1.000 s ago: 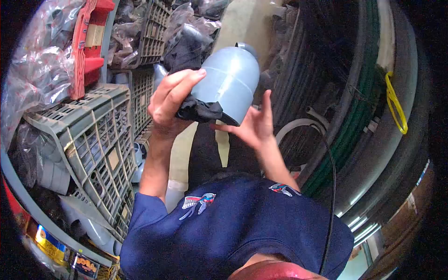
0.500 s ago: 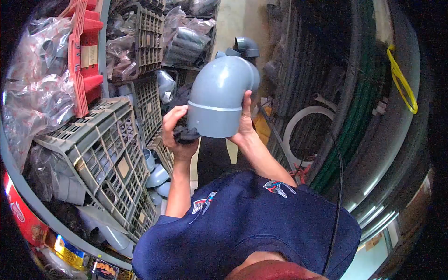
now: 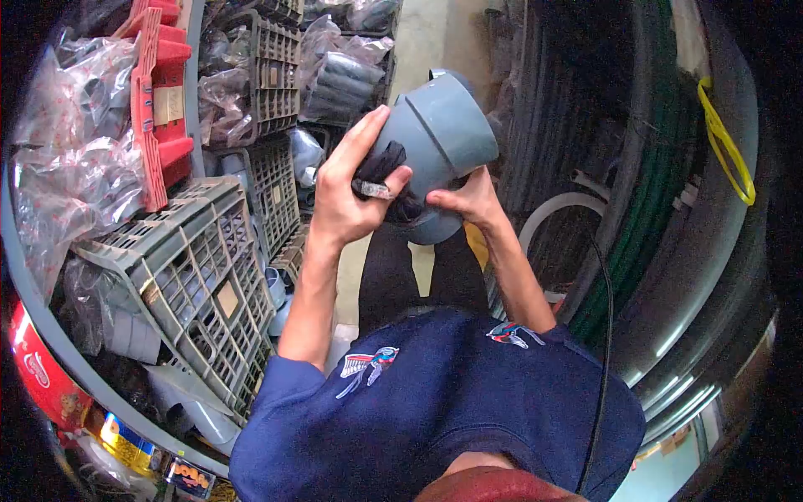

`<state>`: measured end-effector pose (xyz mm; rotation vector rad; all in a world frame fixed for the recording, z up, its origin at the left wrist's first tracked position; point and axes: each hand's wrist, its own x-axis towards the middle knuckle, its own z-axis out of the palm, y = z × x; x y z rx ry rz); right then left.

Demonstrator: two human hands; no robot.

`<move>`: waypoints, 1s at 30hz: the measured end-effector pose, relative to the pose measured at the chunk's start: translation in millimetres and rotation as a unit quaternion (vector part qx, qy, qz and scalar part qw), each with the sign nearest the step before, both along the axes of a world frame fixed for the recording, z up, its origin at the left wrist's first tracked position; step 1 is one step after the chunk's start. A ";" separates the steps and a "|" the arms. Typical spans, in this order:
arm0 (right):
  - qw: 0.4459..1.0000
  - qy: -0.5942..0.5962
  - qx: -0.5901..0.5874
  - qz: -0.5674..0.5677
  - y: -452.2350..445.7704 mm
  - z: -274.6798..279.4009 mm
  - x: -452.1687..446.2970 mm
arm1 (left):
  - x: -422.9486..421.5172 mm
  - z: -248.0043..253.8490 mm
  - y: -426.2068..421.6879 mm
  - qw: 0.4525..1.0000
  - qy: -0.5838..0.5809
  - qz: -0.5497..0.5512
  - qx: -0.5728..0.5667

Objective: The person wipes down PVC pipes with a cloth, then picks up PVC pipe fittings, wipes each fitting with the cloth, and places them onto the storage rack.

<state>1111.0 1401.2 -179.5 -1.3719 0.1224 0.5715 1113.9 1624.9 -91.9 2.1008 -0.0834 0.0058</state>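
- Grey pipe (image 3: 431, 125) at 12 o'clock, between both hands.
- Left hand (image 3: 347, 197) clamped on its 8 o'clock side (black cloth (image 3: 406, 207) bunched in it).
- Right hand (image 3: 473, 199) gripping around 5 o'clock.

Smooth plastic fitting (image 3: 433, 125), matt cloth (image 3: 388, 162)

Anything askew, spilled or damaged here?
Nothing clearly stands out. The held grey pipe fitting shows no visible crack, and I see no spill. The slatted crate at left looks tilted, but lens distortion makes that uncertain.
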 end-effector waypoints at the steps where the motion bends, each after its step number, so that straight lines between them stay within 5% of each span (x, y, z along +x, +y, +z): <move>1: 1.000 -0.006 -0.013 0.010 -3.3 2.8 1.5 | 5.7 0.2 -1.3 1.000 0.002 -0.003 -0.002; 4: 0.997 -0.041 -0.025 0.060 -4.5 16.2 -0.1 | 25.6 3.8 -0.2 1.000 0.015 -0.012 -0.016; 7: 0.981 -0.153 -0.060 0.104 5.9 15.2 -20.4 | 53.9 -2.4 -0.8 0.964 0.213 0.080 -0.136; 9: 0.995 -0.035 0.013 0.092 21.7 -2.6 -46.2 | 70.0 -9.0 8.1 0.946 0.324 -0.008 -0.007; 10: 0.992 0.049 0.102 0.052 31.0 -2.0 -51.9 | 69.1 -6.0 -0.6 0.959 0.268 -0.017 0.086; 14: 0.992 0.089 0.073 0.045 40.0 -25.3 -58.2 | 42.6 7.4 -32.6 0.947 0.046 -0.133 0.289; 18: 0.996 0.041 0.047 0.064 39.0 -57.5 -69.7 | 12.1 0.9 -44.0 0.870 -0.120 -0.258 0.403; 19: 0.980 -0.140 -0.024 0.142 37.0 -94.1 -89.3 | 2.1 -6.1 -40.7 0.857 -0.152 -0.284 0.403; 21: 0.980 0.079 0.180 0.009 41.1 -49.3 -62.8 | -5.6 -6.7 -29.3 0.886 -0.168 -0.287 0.323; 24: 0.969 0.127 0.209 0.022 35.5 -43.7 -49.8 | -6.5 -4.2 0.5 0.938 -0.115 -0.220 0.244; 26: 0.958 0.207 0.200 0.014 32.6 -41.3 -46.3 | -6.5 -16.0 -1.5 0.997 -0.030 -0.038 0.067; 28: 0.964 0.193 0.177 0.042 26.0 -45.2 -48.4 | 5.3 -16.9 -4.5 0.971 0.160 0.108 -0.141; 30: 0.967 0.194 0.160 0.030 22.1 -42.5 -52.6 | 11.0 -68.6 19.4 0.936 0.221 0.095 -0.256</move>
